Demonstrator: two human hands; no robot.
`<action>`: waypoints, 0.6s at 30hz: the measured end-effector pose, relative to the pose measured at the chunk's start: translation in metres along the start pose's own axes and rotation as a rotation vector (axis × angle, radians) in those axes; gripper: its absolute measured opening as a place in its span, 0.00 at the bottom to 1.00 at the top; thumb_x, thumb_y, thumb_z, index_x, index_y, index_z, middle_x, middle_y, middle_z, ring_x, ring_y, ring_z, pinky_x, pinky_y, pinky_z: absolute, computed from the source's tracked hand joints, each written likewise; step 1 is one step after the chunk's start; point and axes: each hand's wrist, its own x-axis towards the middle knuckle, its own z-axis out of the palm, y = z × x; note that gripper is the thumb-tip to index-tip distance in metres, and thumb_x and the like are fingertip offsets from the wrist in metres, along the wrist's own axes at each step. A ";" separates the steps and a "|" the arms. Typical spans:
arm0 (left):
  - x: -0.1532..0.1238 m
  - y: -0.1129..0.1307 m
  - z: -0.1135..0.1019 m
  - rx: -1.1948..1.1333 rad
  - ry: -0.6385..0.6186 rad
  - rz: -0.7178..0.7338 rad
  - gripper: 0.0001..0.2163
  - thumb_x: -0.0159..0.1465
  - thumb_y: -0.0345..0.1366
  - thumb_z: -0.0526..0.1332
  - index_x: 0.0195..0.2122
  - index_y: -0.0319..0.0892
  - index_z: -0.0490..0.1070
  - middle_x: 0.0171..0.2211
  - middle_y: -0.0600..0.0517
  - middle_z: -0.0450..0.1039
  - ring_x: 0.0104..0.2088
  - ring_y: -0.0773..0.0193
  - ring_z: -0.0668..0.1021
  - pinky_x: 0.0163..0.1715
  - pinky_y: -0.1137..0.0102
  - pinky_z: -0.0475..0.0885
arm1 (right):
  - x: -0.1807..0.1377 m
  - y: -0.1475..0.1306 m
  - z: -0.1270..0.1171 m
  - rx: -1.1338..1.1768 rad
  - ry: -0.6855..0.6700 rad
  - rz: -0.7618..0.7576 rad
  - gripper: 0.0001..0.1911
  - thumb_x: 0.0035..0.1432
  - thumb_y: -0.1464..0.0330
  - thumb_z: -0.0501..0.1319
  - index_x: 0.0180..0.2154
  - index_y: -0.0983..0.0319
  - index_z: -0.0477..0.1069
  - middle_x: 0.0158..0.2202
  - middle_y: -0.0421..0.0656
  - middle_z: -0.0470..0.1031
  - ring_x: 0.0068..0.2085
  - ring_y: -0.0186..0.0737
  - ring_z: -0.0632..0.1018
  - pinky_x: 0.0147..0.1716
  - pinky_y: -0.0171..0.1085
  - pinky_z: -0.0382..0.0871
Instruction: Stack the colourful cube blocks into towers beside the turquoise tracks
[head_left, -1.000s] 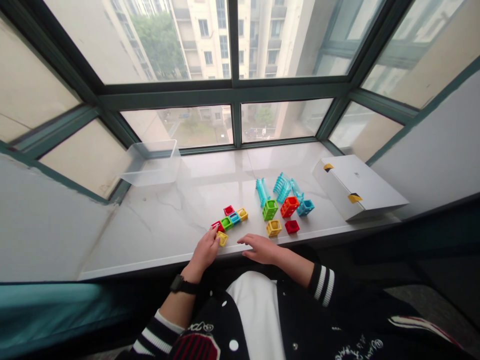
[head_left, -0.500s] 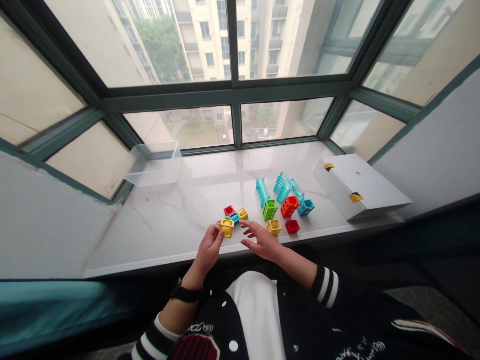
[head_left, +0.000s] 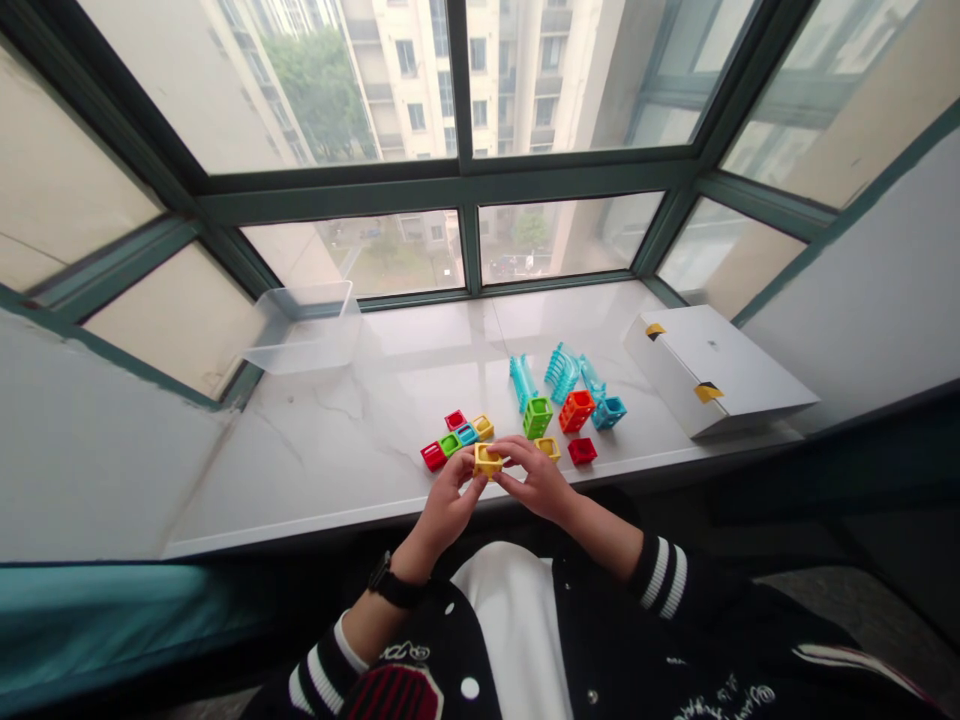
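Between my two hands is a yellow toy block (head_left: 487, 461), a hollow cube, held above the sill's front edge. My left hand (head_left: 452, 502) pinches it from the left, and the fingers of my right hand (head_left: 538, 480) close on its right side. Just beyond my left hand lies a joined row of blocks: a red block (head_left: 433, 456), a green block (head_left: 450, 444), a blue block (head_left: 466, 433) and a yellow block (head_left: 483, 427). Another red block (head_left: 455, 420) sits against the row's far side. Past my right hand stands a second yellow block (head_left: 548, 448), partly hidden.
Right of my hands stand a tall green block (head_left: 537, 418), an orange block (head_left: 577, 411), a blue block (head_left: 609, 412) and a red block (head_left: 582, 451). Behind them are clear blue track pieces (head_left: 562, 372). A clear bin (head_left: 307, 350) is at left, a white box (head_left: 720, 365) at right.
My left hand has carried the yellow block to the right, uncovering the row's red and green blocks. My right hand's fingers have closed onto the block.
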 end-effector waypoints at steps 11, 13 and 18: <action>0.005 -0.013 0.007 0.115 0.023 -0.058 0.23 0.69 0.45 0.67 0.61 0.46 0.67 0.59 0.40 0.77 0.57 0.48 0.82 0.61 0.47 0.76 | -0.008 0.012 -0.014 -0.042 0.067 0.012 0.27 0.67 0.62 0.67 0.65 0.54 0.67 0.58 0.50 0.78 0.49 0.47 0.84 0.51 0.51 0.83; 0.008 -0.012 0.010 0.114 0.016 -0.052 0.22 0.68 0.45 0.68 0.61 0.46 0.69 0.58 0.40 0.78 0.56 0.48 0.82 0.61 0.47 0.76 | -0.010 0.014 -0.018 -0.028 0.078 0.037 0.30 0.67 0.61 0.68 0.67 0.55 0.66 0.58 0.51 0.78 0.51 0.48 0.84 0.53 0.52 0.83; 0.022 -0.007 0.023 0.097 -0.002 -0.028 0.19 0.67 0.43 0.69 0.57 0.47 0.71 0.56 0.42 0.79 0.53 0.50 0.84 0.58 0.50 0.78 | -0.018 0.024 -0.035 -0.011 0.099 0.113 0.31 0.64 0.59 0.70 0.66 0.57 0.68 0.59 0.53 0.79 0.55 0.53 0.84 0.58 0.55 0.80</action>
